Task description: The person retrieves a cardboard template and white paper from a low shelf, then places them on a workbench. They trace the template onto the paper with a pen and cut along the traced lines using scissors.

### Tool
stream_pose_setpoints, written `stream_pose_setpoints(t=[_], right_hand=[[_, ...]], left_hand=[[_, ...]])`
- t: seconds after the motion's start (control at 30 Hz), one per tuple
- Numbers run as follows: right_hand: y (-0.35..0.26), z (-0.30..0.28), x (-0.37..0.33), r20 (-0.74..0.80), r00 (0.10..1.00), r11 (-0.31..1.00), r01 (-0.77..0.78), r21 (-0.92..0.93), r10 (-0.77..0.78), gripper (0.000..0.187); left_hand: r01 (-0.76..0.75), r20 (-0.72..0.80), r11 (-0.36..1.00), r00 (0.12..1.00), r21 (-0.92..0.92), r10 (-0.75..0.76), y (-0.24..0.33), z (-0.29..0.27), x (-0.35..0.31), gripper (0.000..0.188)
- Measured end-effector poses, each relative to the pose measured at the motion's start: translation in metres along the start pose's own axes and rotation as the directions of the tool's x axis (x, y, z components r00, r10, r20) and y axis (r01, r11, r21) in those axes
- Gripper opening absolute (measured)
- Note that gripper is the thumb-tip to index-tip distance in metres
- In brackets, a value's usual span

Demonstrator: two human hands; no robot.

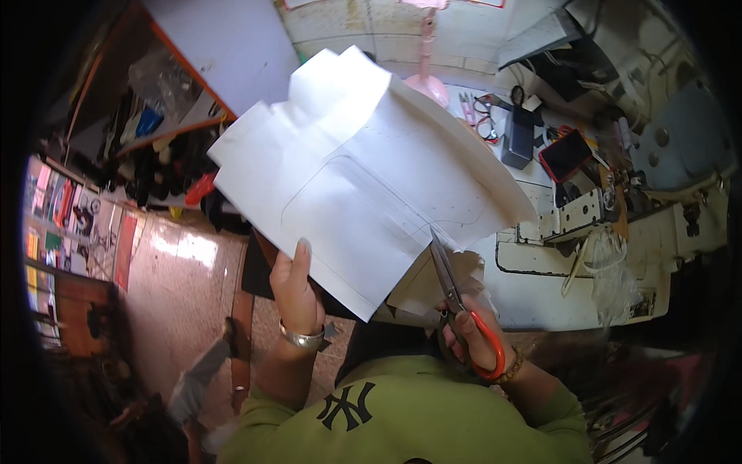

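Note:
A large white sheet of paper [348, 201] with thin drawn outlines and a notched upper left edge is held up in front of me. My left hand [296, 292] grips its lower left edge, thumb on top and the other fingers hidden underneath. In my right hand [478, 340] is a pair of scissors [444, 269] with one orange-red handle loop and one dark one. The blade tips meet the paper at its near right edge, beside a drawn line. Part of the sheet right of the blades curls upward. Below the scissors lies a brownish piece [433, 284], partly covered.
A sewing machine [587, 213] stands on the white table [533, 286] at right, with a clear plastic bag [614, 282] near it. Behind lie a red-edged phone [566, 155], a dark box [519, 138] and a pink stand [427, 87]. Cluttered shelves [174, 139] are at left.

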State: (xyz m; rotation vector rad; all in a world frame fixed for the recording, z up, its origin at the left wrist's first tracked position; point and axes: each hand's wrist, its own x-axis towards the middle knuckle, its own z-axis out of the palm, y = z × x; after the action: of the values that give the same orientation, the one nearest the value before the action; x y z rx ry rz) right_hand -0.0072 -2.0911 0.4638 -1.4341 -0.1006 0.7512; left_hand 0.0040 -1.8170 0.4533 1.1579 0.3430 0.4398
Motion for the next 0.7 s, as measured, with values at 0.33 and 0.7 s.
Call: stream_pose_setpoints(t=[0.33, 0.7], right_hand=[[0.011, -0.004, 0.003, 0.212, 0.972, 0.99, -0.118, 0.081, 0.099, 0.057], [0.023, 0.009, 0.021, 0.226, 0.974, 1.0, 0.0, 0.023, -0.005, 0.059]], left_hand=[[-0.208, 0.112, 0.95, 0.976, 0.233, 0.187, -0.015, -0.005, 0.023, 0.035], [-0.187, 0.172, 0.961, 0.973, 0.205, 0.153, -0.016, -0.022, 0.045, 0.035]])
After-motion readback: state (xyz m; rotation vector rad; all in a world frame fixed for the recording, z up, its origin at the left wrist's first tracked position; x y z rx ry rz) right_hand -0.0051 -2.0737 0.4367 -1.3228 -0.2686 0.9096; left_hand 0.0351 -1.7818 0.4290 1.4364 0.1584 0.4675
